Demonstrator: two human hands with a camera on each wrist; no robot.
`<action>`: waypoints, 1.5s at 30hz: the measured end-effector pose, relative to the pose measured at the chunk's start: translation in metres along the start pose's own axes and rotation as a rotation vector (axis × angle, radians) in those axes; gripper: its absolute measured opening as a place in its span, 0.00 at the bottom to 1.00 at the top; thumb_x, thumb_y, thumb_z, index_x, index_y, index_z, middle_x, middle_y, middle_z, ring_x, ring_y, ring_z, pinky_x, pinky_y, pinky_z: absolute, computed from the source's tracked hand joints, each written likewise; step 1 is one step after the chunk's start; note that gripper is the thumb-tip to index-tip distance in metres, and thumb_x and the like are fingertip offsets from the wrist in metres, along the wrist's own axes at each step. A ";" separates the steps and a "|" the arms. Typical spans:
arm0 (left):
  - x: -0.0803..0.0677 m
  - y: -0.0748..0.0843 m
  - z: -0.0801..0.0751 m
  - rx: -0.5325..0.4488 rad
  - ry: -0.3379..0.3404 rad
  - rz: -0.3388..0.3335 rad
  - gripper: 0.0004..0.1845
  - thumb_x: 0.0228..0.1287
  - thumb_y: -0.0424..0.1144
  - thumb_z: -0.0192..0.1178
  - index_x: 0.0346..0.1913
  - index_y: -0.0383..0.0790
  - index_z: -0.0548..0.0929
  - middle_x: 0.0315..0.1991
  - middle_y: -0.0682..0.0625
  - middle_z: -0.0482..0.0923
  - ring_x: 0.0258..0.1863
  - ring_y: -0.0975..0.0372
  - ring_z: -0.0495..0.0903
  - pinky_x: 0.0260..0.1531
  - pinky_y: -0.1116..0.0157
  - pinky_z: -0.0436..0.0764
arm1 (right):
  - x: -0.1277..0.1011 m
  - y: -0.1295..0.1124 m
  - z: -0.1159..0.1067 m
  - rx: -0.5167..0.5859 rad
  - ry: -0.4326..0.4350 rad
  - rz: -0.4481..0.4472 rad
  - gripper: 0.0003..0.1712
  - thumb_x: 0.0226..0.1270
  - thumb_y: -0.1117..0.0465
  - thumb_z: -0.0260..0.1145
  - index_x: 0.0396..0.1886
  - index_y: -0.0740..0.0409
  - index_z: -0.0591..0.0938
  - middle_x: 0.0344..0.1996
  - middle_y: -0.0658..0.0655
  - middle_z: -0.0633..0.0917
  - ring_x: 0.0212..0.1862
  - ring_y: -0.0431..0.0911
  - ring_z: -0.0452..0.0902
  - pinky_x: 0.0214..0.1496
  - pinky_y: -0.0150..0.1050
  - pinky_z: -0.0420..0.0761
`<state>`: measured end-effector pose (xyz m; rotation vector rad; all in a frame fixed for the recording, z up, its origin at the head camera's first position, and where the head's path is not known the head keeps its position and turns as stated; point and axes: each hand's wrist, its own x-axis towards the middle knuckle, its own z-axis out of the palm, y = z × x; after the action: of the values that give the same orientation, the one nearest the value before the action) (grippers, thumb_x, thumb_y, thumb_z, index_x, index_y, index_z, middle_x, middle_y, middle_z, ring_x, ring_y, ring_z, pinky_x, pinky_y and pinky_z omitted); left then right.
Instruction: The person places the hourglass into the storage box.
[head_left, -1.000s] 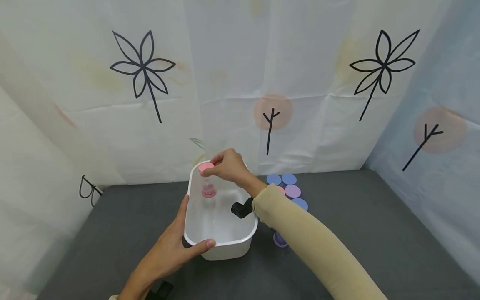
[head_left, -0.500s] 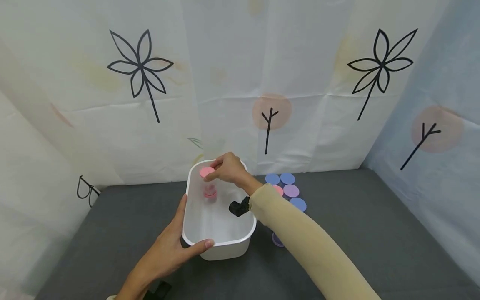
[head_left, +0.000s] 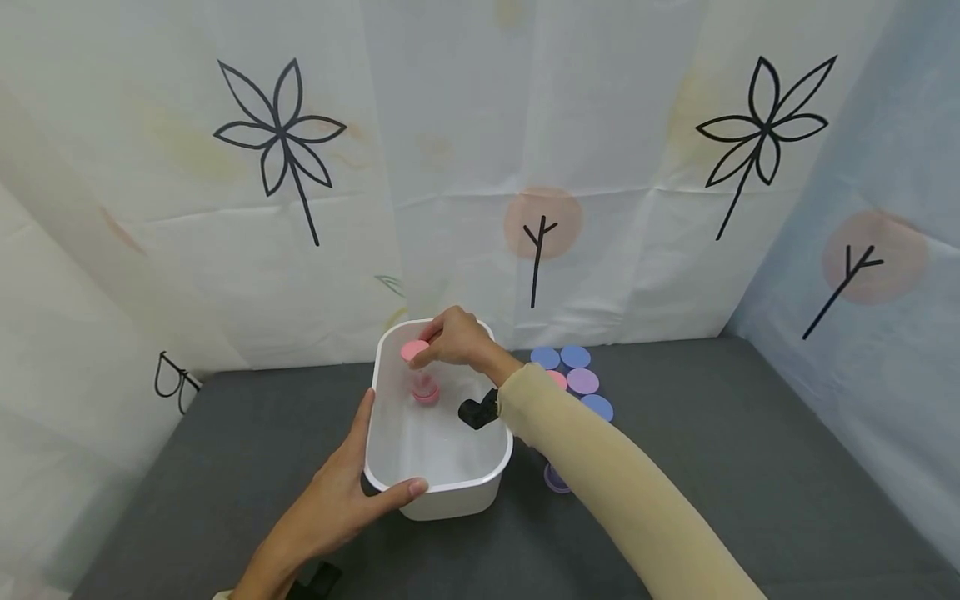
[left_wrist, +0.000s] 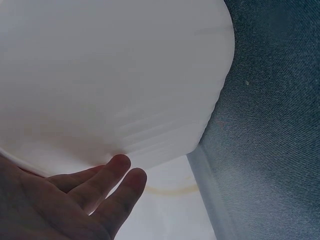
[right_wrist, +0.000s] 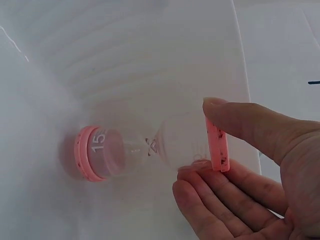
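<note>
A pink-capped sand timer stands upright inside the white plastic bin. My right hand pinches its upper cap between thumb and fingers. In the right wrist view, pink sand lies in the bulb by the far cap, which is marked 15, close to the bin's floor. The bulb nearer my hand looks clear. My left hand rests at the bin's near-left corner, thumb over the front rim. Its fingers lie extended along the outer wall, as the left wrist view shows with the fingertips against the white plastic.
Right of the bin stand several more sand timers with blue, purple and pink caps, among them a purple one. My right sleeve hides part of that group. A printed cloth hangs behind the dark grey table.
My right hand has lowered the sand timer slightly, deeper into the bin and nearer to me. The left hand keeps its place on the bin.
</note>
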<state>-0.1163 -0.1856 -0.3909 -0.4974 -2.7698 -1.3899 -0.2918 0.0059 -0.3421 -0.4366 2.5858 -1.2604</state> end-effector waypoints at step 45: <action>-0.001 -0.001 0.002 0.036 0.020 0.022 0.64 0.58 0.59 0.73 0.83 0.55 0.35 0.78 0.50 0.55 0.70 0.51 0.66 0.59 0.42 0.70 | -0.002 -0.004 -0.004 0.033 -0.045 0.005 0.29 0.47 0.58 0.86 0.51 0.60 0.88 0.38 0.49 0.88 0.43 0.43 0.83 0.52 0.40 0.79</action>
<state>-0.1158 -0.1852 -0.3928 -0.5086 -2.7594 -1.3304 -0.2901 0.0069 -0.3365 -0.4465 2.5239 -1.2753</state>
